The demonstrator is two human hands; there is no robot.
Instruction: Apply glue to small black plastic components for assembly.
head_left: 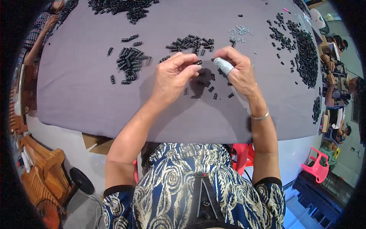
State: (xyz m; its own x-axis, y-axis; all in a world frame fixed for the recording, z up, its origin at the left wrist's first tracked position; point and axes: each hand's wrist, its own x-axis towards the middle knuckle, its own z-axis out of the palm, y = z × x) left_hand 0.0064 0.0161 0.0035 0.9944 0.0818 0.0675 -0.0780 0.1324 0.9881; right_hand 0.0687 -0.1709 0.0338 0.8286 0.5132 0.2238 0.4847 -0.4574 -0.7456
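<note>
My left hand (pixel 176 76) is closed, pinching a small black cylindrical plastic piece (pixel 198 62) between thumb and forefinger. Facing it across a small gap is my right hand (pixel 240 70), its fingers curled in. A silver-grey wrapped shape (pixel 223 65) shows at that hand with a small dark tip towards the left hand; whether it is a wrapped finger or a tool I cannot tell. Several loose black pieces (pixel 211 89) lie below and between the hands. Just beyond them is a pile of black pieces (pixel 190 42), and a small scatter of shiny clear or silver parts (pixel 240 32) lies to its right.
A grey cloth (pixel 87 95) covers the table. Larger black pieces (pixel 129 63) are heaped left of my hands, with more heaps at the far edge (pixel 122 5) and the right side (pixel 305 53). Other people sit at both sides. A wooden chair (pixel 44 168) stands lower left.
</note>
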